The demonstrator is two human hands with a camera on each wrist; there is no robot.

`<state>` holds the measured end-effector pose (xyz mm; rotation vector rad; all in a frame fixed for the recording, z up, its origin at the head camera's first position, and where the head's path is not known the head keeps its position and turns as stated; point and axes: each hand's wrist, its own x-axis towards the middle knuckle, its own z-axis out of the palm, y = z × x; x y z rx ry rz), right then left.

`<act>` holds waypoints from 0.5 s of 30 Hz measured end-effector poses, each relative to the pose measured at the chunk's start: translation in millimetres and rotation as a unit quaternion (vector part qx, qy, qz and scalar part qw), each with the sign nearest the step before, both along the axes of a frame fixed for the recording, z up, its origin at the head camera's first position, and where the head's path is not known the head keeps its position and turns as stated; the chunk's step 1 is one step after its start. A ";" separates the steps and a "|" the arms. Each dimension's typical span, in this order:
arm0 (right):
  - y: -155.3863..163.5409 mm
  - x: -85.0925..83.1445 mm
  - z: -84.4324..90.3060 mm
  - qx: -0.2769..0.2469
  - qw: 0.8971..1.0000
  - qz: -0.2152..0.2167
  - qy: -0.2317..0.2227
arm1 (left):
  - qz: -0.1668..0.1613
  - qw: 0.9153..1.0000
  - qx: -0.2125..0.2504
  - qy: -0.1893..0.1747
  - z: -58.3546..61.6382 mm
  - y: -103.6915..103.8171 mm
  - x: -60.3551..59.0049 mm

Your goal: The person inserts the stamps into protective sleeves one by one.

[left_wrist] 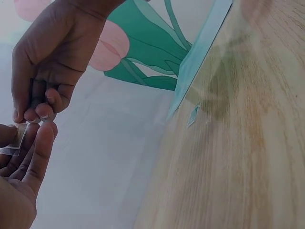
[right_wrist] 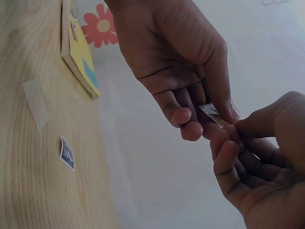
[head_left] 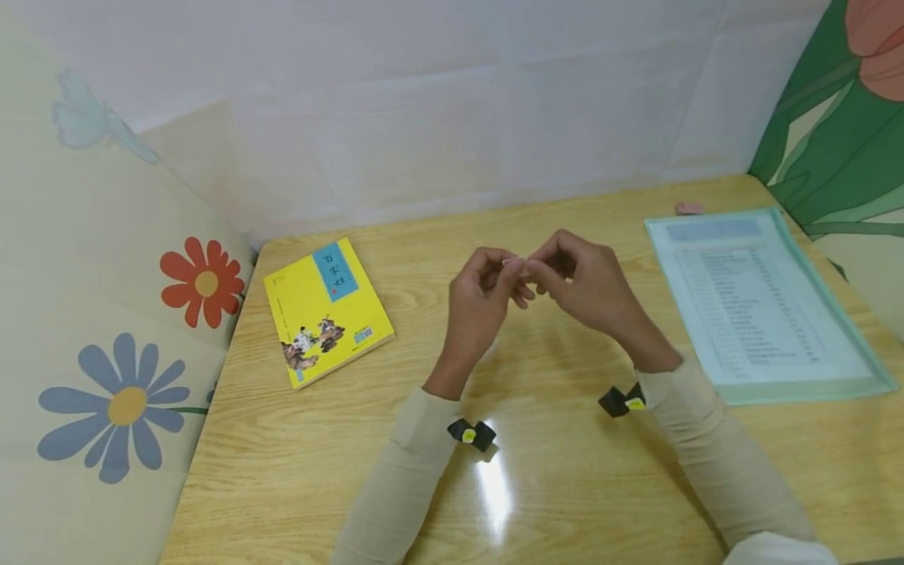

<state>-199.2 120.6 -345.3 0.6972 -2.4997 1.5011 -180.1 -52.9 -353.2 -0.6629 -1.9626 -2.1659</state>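
Note:
My left hand point(head_left: 478, 302) and right hand point(head_left: 593, 284) meet in the air over the middle of the table. Between left thumb and fingers is a small, thin rectangular piece point(left_wrist: 18, 142) with a clear margin, pinched flat. In the right wrist view the same piece point(right_wrist: 209, 111) shows a greyish patch, much of it hidden by fingertips. Right thumb and forefinger pinch at its edge, tips close against the left ones. Below, a small dark picture with a white border point(right_wrist: 67, 153) lies on the table.
A yellow book point(head_left: 328, 314) lies at the left. To the right is a teal-edged folder point(head_left: 770, 306) with a printed sheet, and a small pink block point(head_left: 689, 209) sits behind it. A translucent strip point(right_wrist: 36, 105) lies on the wooden table point(head_left: 297, 471). Fabric backs the table.

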 end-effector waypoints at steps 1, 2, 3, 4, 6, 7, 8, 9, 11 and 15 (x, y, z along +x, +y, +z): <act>-0.4 0.0 0.0 0.002 1.000 0.001 0.005 | -0.001 1.000 0.000 0.001 0.2 -0.1 0.1; -0.5 0.0 0.0 0.003 1.000 -0.001 0.008 | -0.001 1.000 0.001 0.001 0.3 0.0 0.1; -0.5 -0.1 -0.1 0.002 1.000 -0.002 0.011 | 0.001 1.000 0.002 0.002 0.3 -0.1 0.1; -0.5 -0.2 -0.1 0.001 1.000 -0.004 0.013 | 0.002 1.000 0.003 0.002 0.4 -0.1 0.1; -0.4 -0.1 -0.2 0.002 1.000 -0.004 0.017 | 0.001 1.000 0.004 0.001 0.8 0.0 0.2; -0.4 0.1 -0.1 0.005 1.000 -0.005 0.017 | 0.000 1.000 0.005 0.001 1.0 0.1 0.3; -0.6 0.2 -0.2 0.008 1.000 -0.004 0.019 | -0.001 1.000 0.006 0.000 1.1 0.2 0.5; -0.9 0.2 -0.2 0.012 1.000 -0.002 0.020 | -0.001 1.000 0.005 0.000 1.2 0.3 0.6; -1.4 0.0 -0.4 0.021 0.999 0.002 0.025 | -0.005 1.000 0.003 -0.001 1.7 0.2 1.3; -1.6 -2.0 -1.9 0.026 0.999 -0.003 0.043 | -0.017 1.000 -0.016 0.000 3.5 -2.4 2.3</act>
